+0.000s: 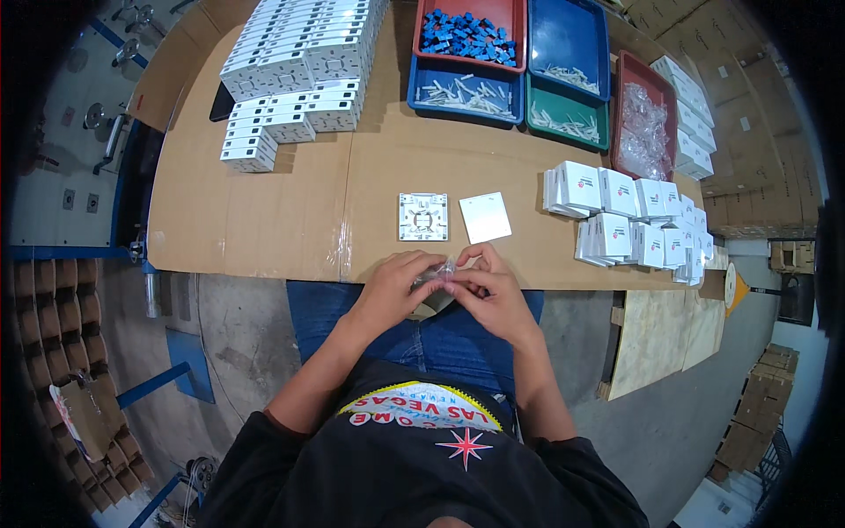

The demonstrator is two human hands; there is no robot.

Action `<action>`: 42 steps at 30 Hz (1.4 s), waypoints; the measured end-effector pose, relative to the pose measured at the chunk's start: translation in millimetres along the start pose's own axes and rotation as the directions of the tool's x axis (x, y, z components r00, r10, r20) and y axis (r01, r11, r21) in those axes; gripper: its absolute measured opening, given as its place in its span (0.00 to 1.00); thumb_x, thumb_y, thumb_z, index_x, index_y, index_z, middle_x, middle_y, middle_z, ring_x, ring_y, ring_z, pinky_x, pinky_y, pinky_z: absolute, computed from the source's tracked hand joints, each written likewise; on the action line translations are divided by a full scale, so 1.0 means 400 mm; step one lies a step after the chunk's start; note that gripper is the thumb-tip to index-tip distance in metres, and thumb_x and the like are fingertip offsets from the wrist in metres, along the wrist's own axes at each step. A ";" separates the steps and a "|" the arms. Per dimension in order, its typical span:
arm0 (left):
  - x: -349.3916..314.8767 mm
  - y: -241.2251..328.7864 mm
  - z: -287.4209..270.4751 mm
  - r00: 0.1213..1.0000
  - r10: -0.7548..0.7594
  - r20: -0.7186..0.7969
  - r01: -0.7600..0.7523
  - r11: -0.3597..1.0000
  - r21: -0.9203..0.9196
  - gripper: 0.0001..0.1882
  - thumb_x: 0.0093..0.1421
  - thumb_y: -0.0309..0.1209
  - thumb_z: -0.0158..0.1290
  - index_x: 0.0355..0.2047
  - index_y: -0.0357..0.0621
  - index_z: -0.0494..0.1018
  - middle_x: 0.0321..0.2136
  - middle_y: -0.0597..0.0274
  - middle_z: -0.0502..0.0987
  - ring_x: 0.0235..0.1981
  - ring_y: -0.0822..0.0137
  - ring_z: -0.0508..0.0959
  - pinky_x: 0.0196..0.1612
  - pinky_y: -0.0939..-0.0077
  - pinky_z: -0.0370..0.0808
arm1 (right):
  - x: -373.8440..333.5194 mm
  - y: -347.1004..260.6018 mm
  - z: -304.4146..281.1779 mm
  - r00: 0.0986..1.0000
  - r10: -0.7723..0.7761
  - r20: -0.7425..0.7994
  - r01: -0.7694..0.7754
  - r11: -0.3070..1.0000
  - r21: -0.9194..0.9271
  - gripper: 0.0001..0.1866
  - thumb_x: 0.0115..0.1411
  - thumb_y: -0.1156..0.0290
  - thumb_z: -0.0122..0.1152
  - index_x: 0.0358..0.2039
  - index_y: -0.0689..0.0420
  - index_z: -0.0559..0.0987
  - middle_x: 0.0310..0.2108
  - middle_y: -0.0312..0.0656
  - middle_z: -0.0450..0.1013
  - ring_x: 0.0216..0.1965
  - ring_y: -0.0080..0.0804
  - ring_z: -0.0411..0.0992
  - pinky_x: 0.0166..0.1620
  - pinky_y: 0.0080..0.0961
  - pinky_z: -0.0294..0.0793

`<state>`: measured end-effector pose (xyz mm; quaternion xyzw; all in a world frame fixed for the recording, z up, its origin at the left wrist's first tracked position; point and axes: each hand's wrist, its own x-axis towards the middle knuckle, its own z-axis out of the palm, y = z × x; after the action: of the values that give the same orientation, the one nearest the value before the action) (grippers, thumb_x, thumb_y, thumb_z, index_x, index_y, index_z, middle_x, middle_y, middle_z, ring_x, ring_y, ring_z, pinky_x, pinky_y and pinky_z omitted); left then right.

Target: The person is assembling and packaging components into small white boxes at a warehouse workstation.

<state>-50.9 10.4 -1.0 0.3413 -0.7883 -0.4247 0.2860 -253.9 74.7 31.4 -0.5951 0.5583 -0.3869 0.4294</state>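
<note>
My left hand (399, 286) and my right hand (495, 301) meet at the table's near edge. Both have their fingers closed on a small clear plastic bag (446, 268). What the bag contains, if anything, is too small to make out. Just beyond my fingers lies a square white plastic frame (423, 216) with a round pattern in its middle. To its right, slightly turned, is a flat white square plate (485, 217).
Tall stacks of white square frames (304, 53) stand at the far left. Trays at the back hold blue parts (466, 40), white slim pieces (462, 95) and clear bags (645, 132). White packets (581, 187) are grouped at right on the cardboard-covered table (264, 220).
</note>
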 end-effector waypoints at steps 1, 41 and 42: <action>0.003 -0.001 0.001 0.999 -0.022 0.034 0.022 1.000 0.008 0.14 0.62 0.30 0.60 0.47 0.40 0.78 0.39 0.52 0.81 0.41 0.49 0.81 0.43 0.61 0.77 | 0.000 0.003 0.000 1.000 0.002 -0.001 -0.002 1.000 0.000 0.08 0.60 0.80 0.67 0.41 0.63 0.84 0.44 0.36 0.71 0.30 0.21 0.68 0.33 0.21 0.71; -0.001 -0.077 0.035 0.967 -0.243 0.081 0.256 0.910 -0.326 0.19 0.61 0.30 0.65 0.51 0.39 0.78 0.36 0.59 0.84 0.34 0.74 0.80 0.38 0.77 0.77 | 0.071 -0.127 -0.088 0.996 -0.090 0.009 0.090 0.980 -0.176 0.13 0.60 0.82 0.58 0.45 0.60 0.83 0.42 0.43 0.79 0.39 0.38 0.80 0.41 0.27 0.79; -0.009 -0.091 0.039 0.967 -0.238 0.090 0.254 0.911 -0.323 0.19 0.61 0.30 0.65 0.51 0.39 0.78 0.36 0.59 0.84 0.34 0.74 0.80 0.38 0.77 0.77 | 0.081 -0.185 -0.108 0.991 -0.129 0.019 0.130 0.990 -0.051 0.13 0.60 0.82 0.58 0.45 0.60 0.83 0.42 0.43 0.80 0.38 0.38 0.80 0.41 0.28 0.79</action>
<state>-49.5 5.8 -40.5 0.3743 -0.6627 -0.5923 0.2643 -267.4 39.5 114.9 -0.6442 0.5250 -0.3944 0.3921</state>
